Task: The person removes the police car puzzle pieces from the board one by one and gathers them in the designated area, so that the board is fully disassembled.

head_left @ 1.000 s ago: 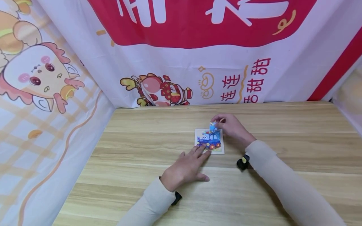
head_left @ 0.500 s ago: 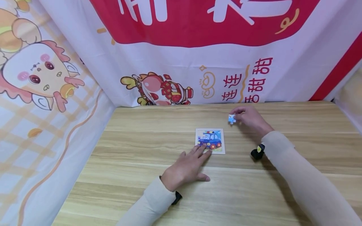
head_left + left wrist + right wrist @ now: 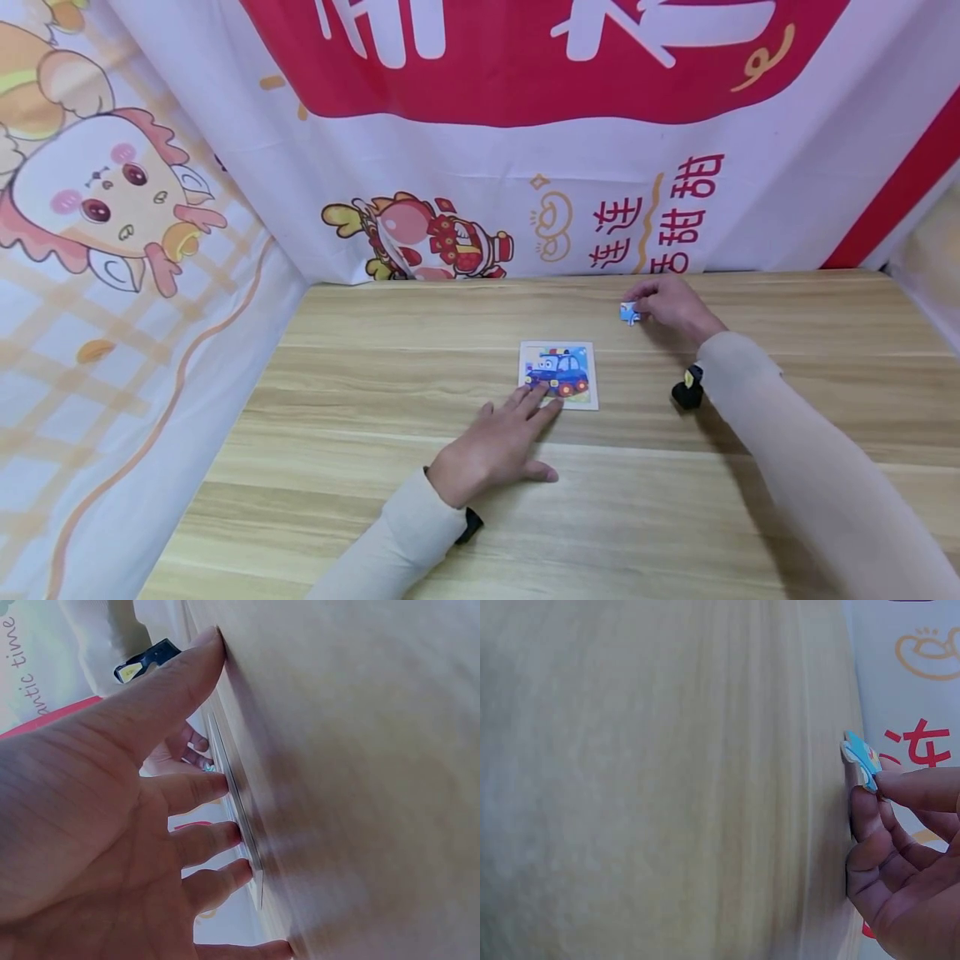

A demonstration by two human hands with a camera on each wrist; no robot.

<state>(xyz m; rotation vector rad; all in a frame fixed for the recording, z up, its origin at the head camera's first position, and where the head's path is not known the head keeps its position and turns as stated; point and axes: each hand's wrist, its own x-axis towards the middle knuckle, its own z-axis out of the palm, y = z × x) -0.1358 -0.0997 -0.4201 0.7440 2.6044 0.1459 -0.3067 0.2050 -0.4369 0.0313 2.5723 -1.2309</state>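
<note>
A small square jigsaw puzzle (image 3: 558, 373) with a white border and a blue cartoon car lies flat on the table. Fingertips of my left hand (image 3: 495, 454) rest on its lower left part, fingers straight and spread, the thumb off to the side. The left wrist view shows the puzzle edge-on as a thin board (image 3: 234, 796). Behind and to the right of it, my right hand (image 3: 671, 307) pinches a light blue puzzle piece (image 3: 628, 312) between thumb and finger. In the right wrist view this piece (image 3: 864, 761) is tilted, close to the table; whether it touches is unclear.
The wood-grain table (image 3: 360, 367) reaches back to a white and red printed cloth (image 3: 495, 192). Another patterned cloth (image 3: 142, 333) hangs along the left side. Black wrist devices sit at both cuffs.
My right hand has moved right and slightly back, carrying the puzzle piece from above the puzzle's upper right corner to beyond it. My left hand has stayed in place.
</note>
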